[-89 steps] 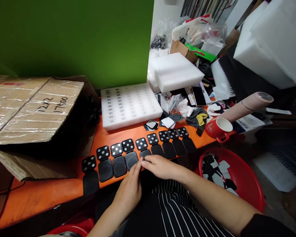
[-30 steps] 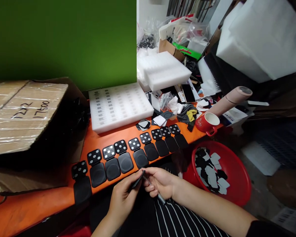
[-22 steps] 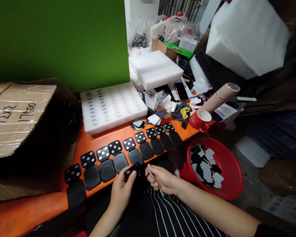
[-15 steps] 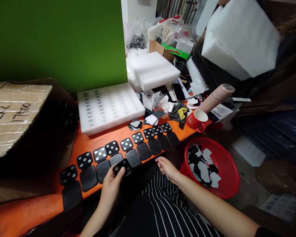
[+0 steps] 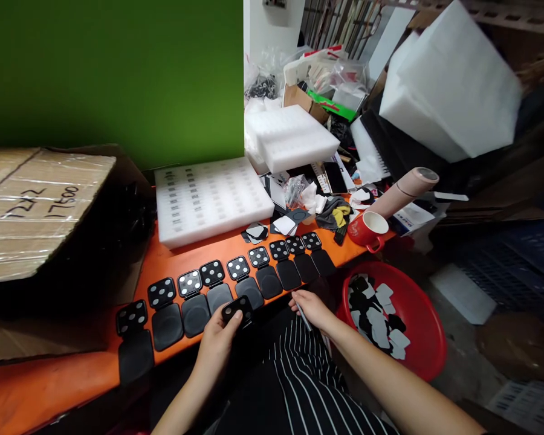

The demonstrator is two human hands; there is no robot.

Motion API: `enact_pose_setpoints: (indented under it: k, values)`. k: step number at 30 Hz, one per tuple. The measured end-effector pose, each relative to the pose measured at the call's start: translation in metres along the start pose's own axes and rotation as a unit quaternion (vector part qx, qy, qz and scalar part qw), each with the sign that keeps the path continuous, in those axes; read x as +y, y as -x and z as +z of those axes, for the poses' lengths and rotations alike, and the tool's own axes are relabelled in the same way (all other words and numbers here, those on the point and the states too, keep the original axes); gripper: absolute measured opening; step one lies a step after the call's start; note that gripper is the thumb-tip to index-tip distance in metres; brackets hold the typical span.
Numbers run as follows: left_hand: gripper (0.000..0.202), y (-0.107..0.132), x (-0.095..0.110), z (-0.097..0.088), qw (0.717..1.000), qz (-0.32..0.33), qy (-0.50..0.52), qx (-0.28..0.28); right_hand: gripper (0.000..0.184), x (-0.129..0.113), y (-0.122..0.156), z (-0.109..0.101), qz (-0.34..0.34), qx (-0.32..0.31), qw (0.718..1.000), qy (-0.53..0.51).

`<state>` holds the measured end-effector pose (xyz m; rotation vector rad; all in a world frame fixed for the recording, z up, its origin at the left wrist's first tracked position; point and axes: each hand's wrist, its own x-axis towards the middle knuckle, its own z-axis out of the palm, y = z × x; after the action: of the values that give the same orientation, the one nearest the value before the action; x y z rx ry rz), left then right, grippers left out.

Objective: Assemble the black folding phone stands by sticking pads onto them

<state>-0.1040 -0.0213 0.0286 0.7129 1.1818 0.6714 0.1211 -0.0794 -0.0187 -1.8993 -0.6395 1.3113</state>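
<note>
A row of several open black square cases [image 5: 236, 284] lies along the front edge of an orange table [image 5: 176, 266], each lid showing white dots. My left hand [image 5: 220, 338] pinches a small black square piece [image 5: 237, 310] just in front of the row's middle. To the right, my right hand [image 5: 310, 307] is closed around a thin silver tool [image 5: 304, 317], near the table edge below the right end of the row.
A white foam tray [image 5: 211, 199] with small parts lies behind the row. A red mug [image 5: 367, 228], a pink tube [image 5: 405, 188] and clutter sit at the right. A red basin [image 5: 417, 326] of black and white pieces stands beside my right arm. A cardboard box [image 5: 36, 205] is at the left.
My hands came apart: the left one took the black piece left to the row's front, the right one drew off right with the thin tool. The view swung.
</note>
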Motion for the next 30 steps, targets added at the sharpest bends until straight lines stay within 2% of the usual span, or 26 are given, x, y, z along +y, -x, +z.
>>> enact_pose_setpoints:
  k: [2,4,6,9,11,15,19,21,23,25,27,30]
  values:
    - [0.044,-0.003,0.001,0.002,1.000,-0.001,0.007,-0.003,0.018,-0.006,0.009,-0.007,-0.069,0.059,0.994,0.066]
    - [0.045,-0.006,0.000,0.004,1.000,0.004,0.020,-0.008,0.018,-0.014,0.021,-0.007,-0.164,0.103,0.971,0.143]
    - [0.045,-0.009,-0.001,0.008,0.999,0.011,0.029,-0.019,0.024,-0.021,0.033,0.002,-0.220,0.070,0.958,0.172]
    - [0.042,-0.009,0.000,0.015,0.999,0.023,0.028,-0.035,0.027,-0.028,0.047,0.025,-0.163,-0.080,0.980,0.084]
    - [0.039,-0.008,0.001,0.017,0.999,0.031,0.022,-0.038,0.027,-0.029,0.051,0.041,-0.126,-0.139,0.982,0.029]
    - [0.037,-0.003,0.004,0.015,0.998,0.052,0.004,-0.030,0.021,-0.030,0.051,0.060,-0.137,-0.150,0.979,0.019]
    - [0.040,0.000,0.002,0.003,0.998,0.064,-0.008,-0.022,0.023,-0.039,0.049,0.067,-0.097,-0.191,0.976,0.034]
    - [0.041,0.001,0.000,-0.007,0.998,0.066,-0.011,-0.015,0.024,-0.048,0.047,0.070,-0.148,-0.183,0.968,0.091]
    - [0.043,0.002,-0.001,-0.019,0.997,0.070,-0.010,0.000,0.025,-0.058,0.043,0.072,-0.256,-0.131,0.941,0.180]
    - [0.045,0.001,-0.001,-0.030,0.997,0.078,-0.007,0.018,0.027,-0.065,0.035,0.076,-0.352,-0.078,0.894,0.267]
    - [0.047,-0.002,0.001,-0.040,0.996,0.088,-0.003,0.034,0.031,-0.069,0.023,0.083,-0.407,-0.048,0.847,0.338]
    - [0.049,-0.009,0.004,-0.046,0.994,0.098,0.005,0.046,0.036,-0.067,0.006,0.094,-0.444,-0.039,0.792,0.418]
